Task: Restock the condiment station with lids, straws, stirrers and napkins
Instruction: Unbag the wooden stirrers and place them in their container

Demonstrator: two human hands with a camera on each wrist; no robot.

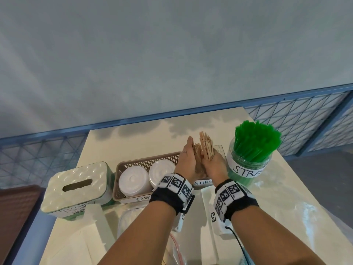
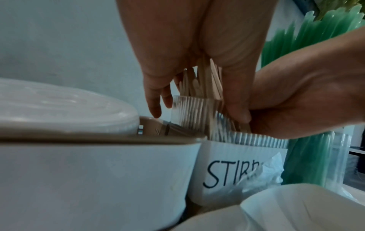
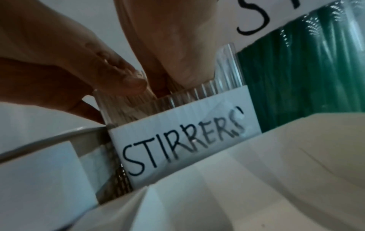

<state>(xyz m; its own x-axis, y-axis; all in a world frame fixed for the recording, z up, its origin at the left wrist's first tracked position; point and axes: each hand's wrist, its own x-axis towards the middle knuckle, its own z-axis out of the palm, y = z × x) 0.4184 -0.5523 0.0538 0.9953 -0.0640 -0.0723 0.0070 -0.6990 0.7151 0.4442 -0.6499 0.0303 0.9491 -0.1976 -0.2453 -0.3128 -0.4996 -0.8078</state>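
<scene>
The left hand (image 1: 188, 162) and the right hand (image 1: 214, 163) stand palm to palm over the desk (image 1: 152, 134), fingers nearly straight, pressing a bundle of wooden stirrers (image 1: 205, 148) between them; the sticks stand upright and fan out above the fingertips; in the left wrist view the lower ends of the stirrers (image 2: 205, 84) reach down into a clear ribbed holder (image 2: 195, 112), and the left thumb rests at its rim; the right wrist view shows the same ribbed holder (image 3: 177, 100) with a white label reading STIRRERS (image 3: 183, 140) on its front, both hands meeting just above its mouth.

Just to the right of the holder stands a clear jar (image 1: 246, 169) packed with green straws (image 1: 256, 136), which rise well above its rim and spread outward; its white label begins STRA, the rest cut off by the curve of the jar.

Just to the left of the hands lies a tan perforated basket (image 1: 145, 162) holding two stacks of white cup lids (image 1: 133, 180), side by side; a label on its near wall starts CUP, the remainder hidden by the left wrist.

Further left, touching or nearly touching the basket, sits a white tissue box (image 1: 76, 186) with an oval slot in its lid; whether anything shows through the slot cannot be told; handwriting on its front reads TISSUES.

Nearer the person, on the desk below the wrists, lie white folded napkins (image 1: 210, 217) and some clear plastic wrapping (image 1: 175, 249).
</scene>
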